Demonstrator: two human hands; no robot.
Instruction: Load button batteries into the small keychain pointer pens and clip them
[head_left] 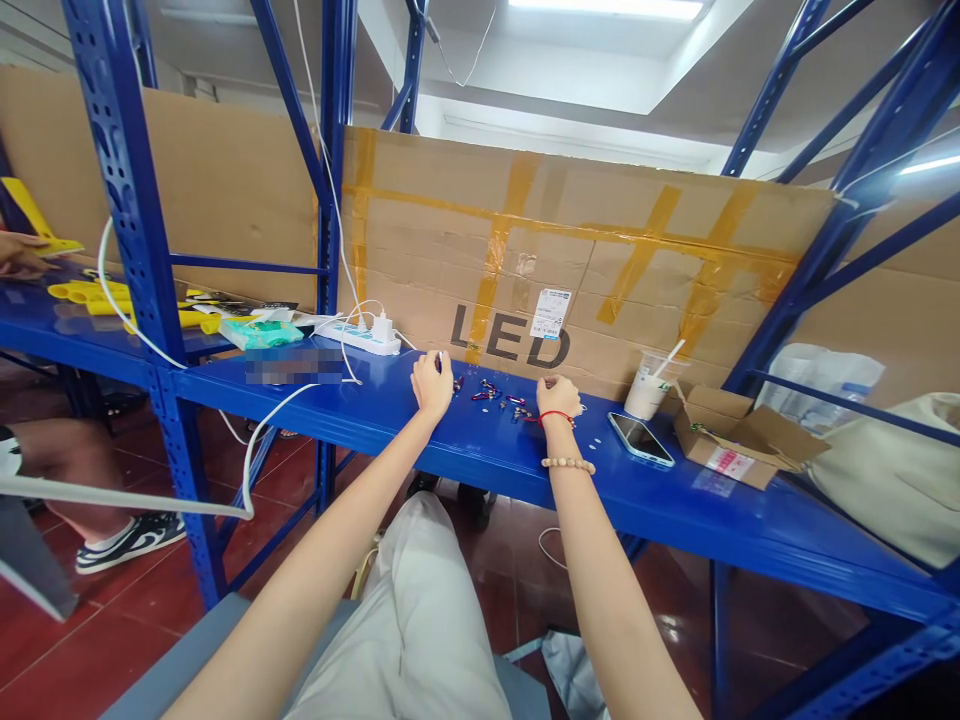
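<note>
My left hand [432, 382] is closed above the blue shelf top, its fingers pinched round something small and dark that I cannot make out. To its right, several small shiny metallic pieces [489, 391] in red, blue and purple tones lie scattered on the blue surface [480, 440]. My right hand [558, 397] rests at the right side of these pieces, with its fingers curled in. Whatever it may hold is hidden. A red string bracelet and a beaded bracelet are on the right wrist.
Right of my hands are a phone [641, 440], a cup with a straw [646, 388] and an open cardboard box [739, 440]. A power strip [358, 336] and white cables lie left. Another person's hand [21, 256] is at far left. Cardboard [442, 260] stands behind.
</note>
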